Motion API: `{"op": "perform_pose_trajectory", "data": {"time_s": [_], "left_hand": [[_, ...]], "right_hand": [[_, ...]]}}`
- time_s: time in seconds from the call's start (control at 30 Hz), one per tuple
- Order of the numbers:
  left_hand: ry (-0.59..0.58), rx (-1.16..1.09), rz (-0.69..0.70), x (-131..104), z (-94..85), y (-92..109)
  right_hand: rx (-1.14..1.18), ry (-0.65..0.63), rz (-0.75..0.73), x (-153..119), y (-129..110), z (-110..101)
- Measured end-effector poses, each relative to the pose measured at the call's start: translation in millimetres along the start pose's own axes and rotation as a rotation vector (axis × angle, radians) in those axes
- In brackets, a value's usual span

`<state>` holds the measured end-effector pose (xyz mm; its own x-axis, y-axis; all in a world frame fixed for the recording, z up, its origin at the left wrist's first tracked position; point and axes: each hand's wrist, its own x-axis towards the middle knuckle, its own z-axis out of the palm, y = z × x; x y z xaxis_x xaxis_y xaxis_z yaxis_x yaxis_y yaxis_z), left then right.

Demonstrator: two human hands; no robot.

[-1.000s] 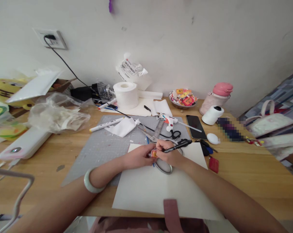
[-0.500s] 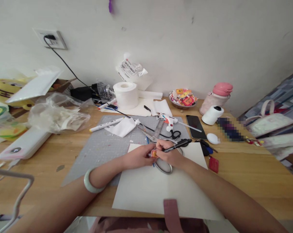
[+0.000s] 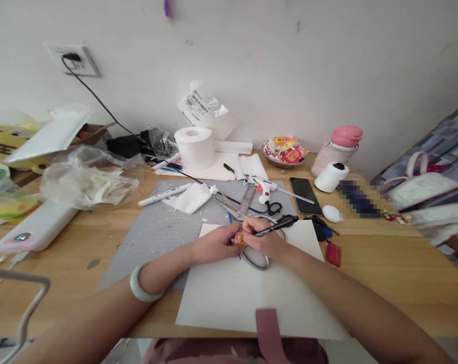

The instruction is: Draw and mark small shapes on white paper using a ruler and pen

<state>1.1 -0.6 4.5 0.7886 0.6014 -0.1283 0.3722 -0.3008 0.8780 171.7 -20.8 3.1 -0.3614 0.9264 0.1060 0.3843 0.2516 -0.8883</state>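
My left hand (image 3: 217,244) pinches a small orange and red piece (image 3: 239,238), perhaps a paper cut-out, partly hidden by the fingers. Right beside it, my right hand (image 3: 265,238) grips a black pen (image 3: 277,225), whose back end slants up to the right; its tip is out of sight. Both hands meet over a large white sheet of paper (image 3: 229,303). Large scissors (image 3: 259,265) with grey handles lie under my right hand, blades pointing up and left. A blue stick-like thing pokes out beneath the fingers.
A grey cutting mat (image 3: 145,247) lies under the paper. Beyond stand a white hot glue gun (image 3: 266,192), a tissue roll (image 3: 194,149), and a bowl (image 3: 284,163) of colourful cut-outs. To the right are a phone (image 3: 305,196), thread cone (image 3: 331,177) and pink bottle (image 3: 338,149).
The view has shifted very slightly. Both hands stay together over the paper, still holding the small orange piece and the pen.
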Motion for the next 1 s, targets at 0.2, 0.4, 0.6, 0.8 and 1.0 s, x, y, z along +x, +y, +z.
{"op": "perform_pose_trajectory", "data": {"time_s": [0.2, 0.4, 0.6, 0.8, 1.0], "left_hand": [[0.003, -0.010, 0.014, 0.0, 0.7, -0.8], [0.002, -0.011, 0.007, 0.1, 0.6, 0.6], [0.002, 0.000, 0.014, -0.3, 0.0, 0.6], [0.008, 0.006, 0.014, -0.5, 0.5, -0.7], [0.001, -0.009, -0.007, -0.4, 0.4, 0.4]], "right_hand": [[-0.010, 0.003, -0.008, -0.6, 1.4, 0.4], [-0.004, 0.004, -0.007, -1.0, 1.9, 0.5], [-0.002, 0.003, 0.000, -0.9, 1.4, 0.5], [-0.002, 0.006, -0.007, -1.0, 2.3, 0.8], [0.010, 0.007, -0.014, -0.6, 3.5, 0.9]]}}
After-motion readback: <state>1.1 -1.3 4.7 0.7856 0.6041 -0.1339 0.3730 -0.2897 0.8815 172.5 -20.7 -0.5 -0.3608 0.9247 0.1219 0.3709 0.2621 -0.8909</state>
